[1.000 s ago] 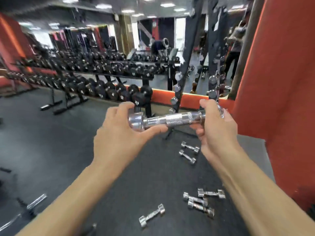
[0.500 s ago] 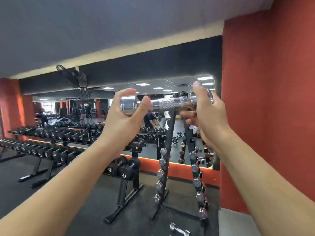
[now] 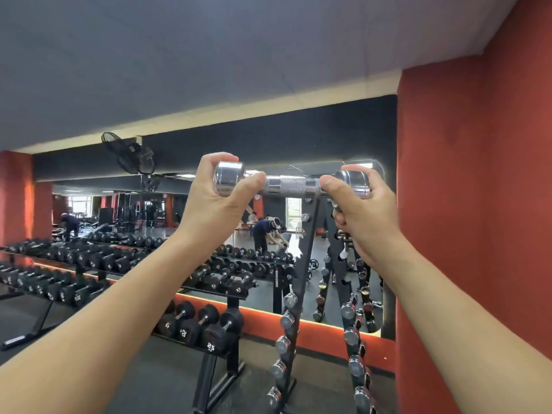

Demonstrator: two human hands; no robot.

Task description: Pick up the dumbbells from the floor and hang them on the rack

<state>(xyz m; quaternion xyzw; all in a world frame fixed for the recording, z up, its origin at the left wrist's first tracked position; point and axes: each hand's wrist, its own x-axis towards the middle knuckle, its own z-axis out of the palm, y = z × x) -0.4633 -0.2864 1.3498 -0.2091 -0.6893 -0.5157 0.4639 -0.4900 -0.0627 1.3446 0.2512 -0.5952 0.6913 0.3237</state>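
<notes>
Two hands: left hand (image 3: 215,203) curls round the left head of the shiny chrome dumbbell (image 3: 286,185); right hand (image 3: 361,213) grips the right head, lower fingers partly hidden.
Dumbbell place: held level before the top of the tall black A-frame rack (image 3: 301,264), right, beside the red wall (image 3: 478,204); whether it touches cannot be told.
Rack sides: chrome dumbbell ends (image 3: 288,319) line both uprights; bottom cut off.

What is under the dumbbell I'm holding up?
Under the dumbbell, the rack, lower slots loaded with chrome dumbbells. The right hand covers the rack's right top; free slots there cannot be seen.
</notes>
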